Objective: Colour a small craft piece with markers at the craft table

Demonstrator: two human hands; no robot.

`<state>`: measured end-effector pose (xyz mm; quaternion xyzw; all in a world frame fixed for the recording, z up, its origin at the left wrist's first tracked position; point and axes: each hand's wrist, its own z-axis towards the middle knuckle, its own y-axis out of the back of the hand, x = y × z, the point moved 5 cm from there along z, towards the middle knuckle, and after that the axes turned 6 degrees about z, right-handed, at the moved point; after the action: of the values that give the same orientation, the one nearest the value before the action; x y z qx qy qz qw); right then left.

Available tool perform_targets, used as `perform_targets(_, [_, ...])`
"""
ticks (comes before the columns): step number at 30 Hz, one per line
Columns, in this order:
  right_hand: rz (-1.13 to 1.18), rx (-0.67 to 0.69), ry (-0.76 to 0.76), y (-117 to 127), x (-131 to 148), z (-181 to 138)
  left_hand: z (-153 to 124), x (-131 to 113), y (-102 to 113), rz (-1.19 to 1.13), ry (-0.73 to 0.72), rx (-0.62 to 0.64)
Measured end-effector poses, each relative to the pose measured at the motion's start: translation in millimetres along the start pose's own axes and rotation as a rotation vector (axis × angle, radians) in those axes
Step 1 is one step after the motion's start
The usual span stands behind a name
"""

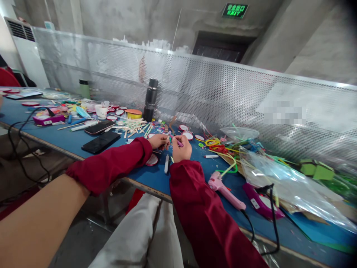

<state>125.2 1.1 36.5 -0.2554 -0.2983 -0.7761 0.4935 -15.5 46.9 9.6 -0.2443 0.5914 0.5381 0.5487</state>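
Observation:
My left hand (159,142) is closed, its fingertips pinched together over the table; whatever small thing sits in them is too small to name. Close beside it, my right hand (182,149) grips a purple marker (180,144), which points toward the left fingertips. A white marker (166,163) lies below the hands near the table edge. Partly under my left sleeve is a round white disc with a red rim (152,160). More such discs (187,136) rest behind my right hand.
Pink glue gun (227,191) and purple power strip (262,203) lie at right, with plastic bags (295,186) beyond. Leftward are two phones (100,142), craft sticks (134,127), a paper cup (101,111) and a black bottle (151,99). A perforated metal screen (223,93) stands behind.

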Motion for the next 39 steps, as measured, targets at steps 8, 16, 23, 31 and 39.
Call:
perform_targets(8, [-0.008,-0.021,-0.004,1.6,1.0,-0.2,1.4,1.3,1.3,0.009,0.008,-0.01])
perform_targets(16, [0.007,0.004,0.0,0.7,2.6,-1.0,0.9,-0.3,0.3,0.012,0.005,-0.009])
perform_targets(23, [0.017,0.01,0.024,-1.0,1.3,0.1,-2.5,-4.7,0.1,0.032,0.0,-0.009])
perform_targets(31, [-0.001,0.003,0.014,-0.1,-0.3,0.1,-0.8,-2.0,0.2,0.043,-0.004,-0.014])
perform_targets(39, [-0.007,0.011,0.006,-1.1,-0.8,0.2,1.0,0.8,1.0,0.034,-0.014,-0.003])
